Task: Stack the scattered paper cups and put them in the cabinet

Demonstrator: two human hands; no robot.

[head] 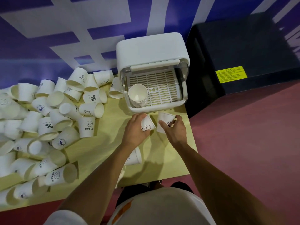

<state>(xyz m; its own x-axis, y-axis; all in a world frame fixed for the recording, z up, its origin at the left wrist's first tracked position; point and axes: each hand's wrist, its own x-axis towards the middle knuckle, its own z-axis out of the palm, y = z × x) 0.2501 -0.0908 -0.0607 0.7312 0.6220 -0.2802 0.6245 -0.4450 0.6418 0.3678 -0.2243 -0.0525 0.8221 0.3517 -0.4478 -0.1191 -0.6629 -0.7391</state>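
Here, stacking step: left hand [135, 128] gripping cup [148, 125], right hand [177, 129] gripping second cup [164, 120]; next, presumably, align, nest, then into cabinet [152, 51].

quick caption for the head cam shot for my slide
Left hand grips a smiley cup, right hand a second cup, before the open cabinet holding a cup stack.

Your one camera sits on your head and looks steeply down, close over the table [100, 143] and cabinet [151, 47].
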